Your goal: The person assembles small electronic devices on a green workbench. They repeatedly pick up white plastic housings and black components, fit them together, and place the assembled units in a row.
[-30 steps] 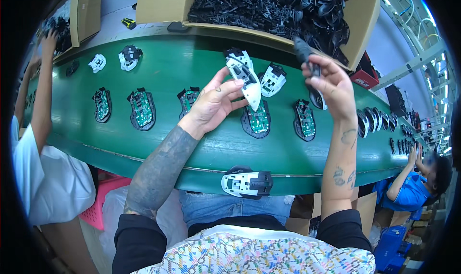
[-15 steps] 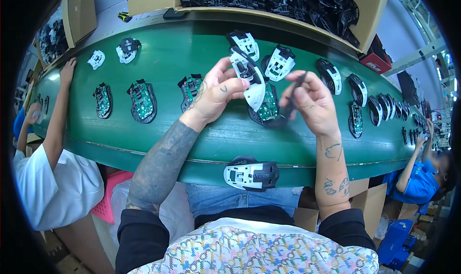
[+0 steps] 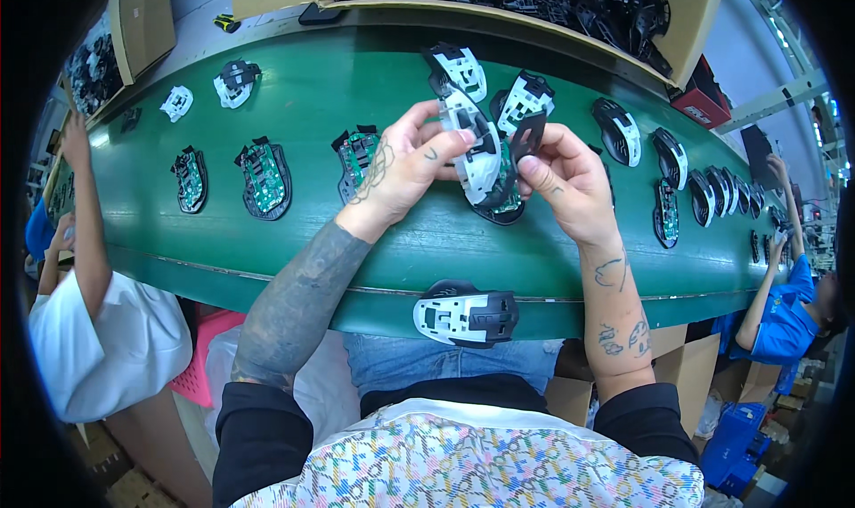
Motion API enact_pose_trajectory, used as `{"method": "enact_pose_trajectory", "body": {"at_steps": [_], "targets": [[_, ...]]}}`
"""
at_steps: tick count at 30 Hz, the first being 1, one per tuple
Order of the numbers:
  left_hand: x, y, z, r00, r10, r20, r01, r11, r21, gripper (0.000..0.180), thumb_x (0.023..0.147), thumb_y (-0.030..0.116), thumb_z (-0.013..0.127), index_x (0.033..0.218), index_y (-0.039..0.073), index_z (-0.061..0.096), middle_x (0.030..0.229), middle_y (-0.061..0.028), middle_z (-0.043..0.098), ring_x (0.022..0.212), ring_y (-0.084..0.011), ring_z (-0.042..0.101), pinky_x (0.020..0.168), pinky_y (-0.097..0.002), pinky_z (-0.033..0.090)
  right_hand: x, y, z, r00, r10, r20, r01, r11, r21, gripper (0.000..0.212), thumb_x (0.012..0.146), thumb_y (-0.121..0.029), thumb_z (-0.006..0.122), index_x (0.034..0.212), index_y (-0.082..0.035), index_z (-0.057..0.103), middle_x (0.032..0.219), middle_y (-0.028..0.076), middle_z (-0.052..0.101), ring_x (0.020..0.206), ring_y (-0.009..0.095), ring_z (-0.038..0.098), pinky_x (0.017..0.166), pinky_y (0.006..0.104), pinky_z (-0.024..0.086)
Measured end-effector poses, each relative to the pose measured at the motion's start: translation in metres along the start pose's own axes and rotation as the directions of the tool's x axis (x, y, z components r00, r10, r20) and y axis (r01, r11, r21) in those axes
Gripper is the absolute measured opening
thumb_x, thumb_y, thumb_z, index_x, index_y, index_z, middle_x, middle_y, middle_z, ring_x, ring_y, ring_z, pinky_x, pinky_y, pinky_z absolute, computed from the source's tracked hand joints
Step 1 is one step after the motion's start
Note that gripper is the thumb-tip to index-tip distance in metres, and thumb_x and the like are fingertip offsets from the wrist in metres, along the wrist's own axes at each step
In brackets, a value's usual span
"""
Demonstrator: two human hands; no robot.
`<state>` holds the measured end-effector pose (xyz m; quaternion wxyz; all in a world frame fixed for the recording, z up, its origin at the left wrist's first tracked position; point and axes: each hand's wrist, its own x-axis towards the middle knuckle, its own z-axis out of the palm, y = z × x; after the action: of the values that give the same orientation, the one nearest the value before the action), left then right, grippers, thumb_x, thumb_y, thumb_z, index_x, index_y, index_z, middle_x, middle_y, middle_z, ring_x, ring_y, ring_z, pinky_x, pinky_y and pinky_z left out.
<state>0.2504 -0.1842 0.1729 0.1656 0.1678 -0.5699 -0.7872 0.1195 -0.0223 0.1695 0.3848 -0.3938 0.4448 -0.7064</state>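
Observation:
My left hand (image 3: 405,165) is closed around a white computer mouse shell (image 3: 481,171), its thumb pressed on the inner side. My right hand (image 3: 574,183) pinches a thin black plastic mouse part (image 3: 529,138), upright close to the shell's right side; whether they touch I cannot tell. Partly hidden under both hands is a mouse base with a green circuit board (image 3: 506,207). Just beyond lie two white-and-black mouse shells, one at the left (image 3: 463,66) and one at the right (image 3: 525,97). Another such shell (image 3: 445,316) rests at the bench's near edge.
Mouse bases with circuit boards (image 3: 264,180) lie along the green bench (image 3: 312,259) to the left. Assembled-looking mice (image 3: 616,132) line the right. A cardboard box (image 3: 699,27) of black parts stands at the back. Co-workers' arms (image 3: 89,205) reach in on both sides.
My right hand has brought the black part left, beside the shell, and turned it. My left hand has shifted slightly right with the shell. The co-workers at both sides have raised an arm.

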Motion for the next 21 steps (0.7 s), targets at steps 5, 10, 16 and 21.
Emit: {"method": "enact_pose_trajectory", "body": {"at_steps": [5, 10, 16, 21], "targets": [[-0.002, -0.002, 0.002, 0.999, 0.022, 0.023, -0.024, 0.994, 0.105, 0.070, 0.086, 0.030, 0.068, 0.134, -0.007, 0.035, 0.115, -0.0169, 0.059, 0.099, -0.0193, 0.062, 0.079, -0.0322, 0.054, 0.003, -0.001, 0.009, 0.996, 0.020, -0.085, -0.029, 0.995, -0.100, 0.023, 0.090, -0.003, 0.060, 0.112, 0.001, 0.055, 0.093, 0.000, 0.059, 0.075, 0.003, 0.053, 0.064, 0.0181, 0.045], [-0.004, -0.001, 0.005, 0.998, -0.014, 0.069, 0.007, 0.995, 0.104, 0.066, 0.089, 0.029, 0.064, 0.138, -0.002, 0.031, 0.121, -0.0119, 0.053, 0.114, -0.0209, 0.053, 0.094, -0.0357, 0.047, 0.003, 0.009, 0.010, 0.984, -0.079, -0.157, 0.025, 0.946, -0.323, 0.030, 0.087, -0.005, 0.065, 0.113, 0.002, 0.052, 0.086, 0.000, 0.056, 0.071, 0.003, 0.053, 0.061, 0.0170, 0.045], [-0.004, 0.000, 0.006, 0.999, 0.031, -0.008, -0.032, 0.995, -0.092, 0.069, 0.078, 0.014, 0.072, 0.132, -0.004, 0.034, 0.115, -0.0156, 0.054, 0.102, -0.0196, 0.058, 0.089, -0.0332, 0.048, 0.003, 0.023, 0.020, 0.968, -0.074, -0.238, -0.030, 0.913, -0.406, 0.041, 0.083, -0.015, 0.072, 0.112, 0.001, 0.049, 0.086, 0.003, 0.054, 0.070, 0.005, 0.054, 0.062, 0.0201, 0.048], [-0.007, 0.008, 0.000, 0.993, 0.115, -0.001, -0.115, 0.990, -0.084, 0.050, 0.076, 0.012, 0.073, 0.116, 0.000, 0.046, 0.106, -0.0106, 0.059, 0.099, -0.0174, 0.059, 0.089, -0.0321, 0.048, 0.002, 0.019, 0.024, 0.989, 0.122, -0.081, -0.125, 0.991, -0.039, 0.052, 0.087, -0.019, 0.069, 0.127, 0.005, 0.045, 0.110, 0.012, 0.061, 0.097, 0.015, 0.060, 0.087, 0.0272, 0.048]]}}
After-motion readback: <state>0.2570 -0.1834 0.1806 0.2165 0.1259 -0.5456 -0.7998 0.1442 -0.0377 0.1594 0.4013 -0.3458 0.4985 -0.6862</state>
